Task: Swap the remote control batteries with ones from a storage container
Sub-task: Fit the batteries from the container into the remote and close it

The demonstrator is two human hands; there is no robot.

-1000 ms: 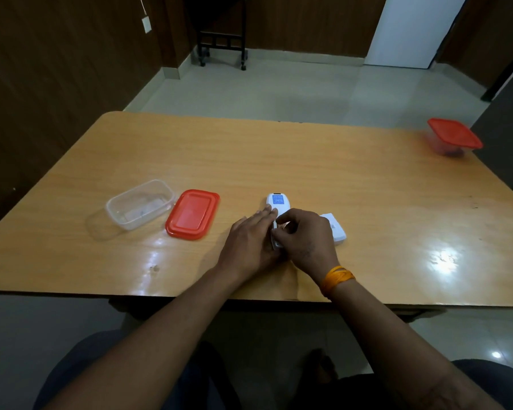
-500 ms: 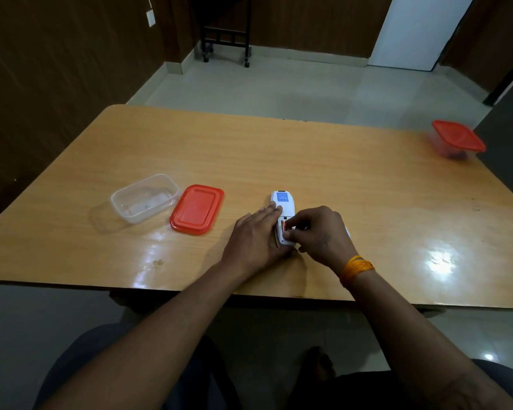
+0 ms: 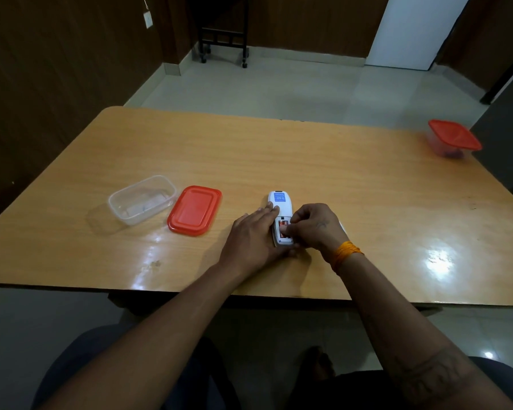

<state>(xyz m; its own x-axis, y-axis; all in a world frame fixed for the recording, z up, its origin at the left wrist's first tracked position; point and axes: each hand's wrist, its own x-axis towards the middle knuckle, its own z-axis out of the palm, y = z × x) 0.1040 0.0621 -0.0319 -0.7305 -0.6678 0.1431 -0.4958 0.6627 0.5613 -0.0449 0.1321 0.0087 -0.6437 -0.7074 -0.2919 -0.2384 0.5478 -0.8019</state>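
Note:
A white remote control (image 3: 280,202) lies face down on the wooden table (image 3: 279,161), its battery bay uncovered and showing red batteries (image 3: 283,224). My left hand (image 3: 251,238) lies flat against the remote's left side and pins it down. My right hand (image 3: 314,226) has its fingertips pinched on a battery in the bay. The battery cover is hidden behind my right hand. An open clear container (image 3: 142,199) stands to the left, with its red lid (image 3: 194,210) lying beside it.
A second clear container with a red lid on (image 3: 453,137) stands at the far right table edge. A black stand on wheels (image 3: 222,39) is on the floor beyond the table. The near table edge runs just under my forearms.
My right hand has shifted from covering the remote's lower end to pinching in the battery bay, so the red batteries now show. The white cover beside it has become hidden.

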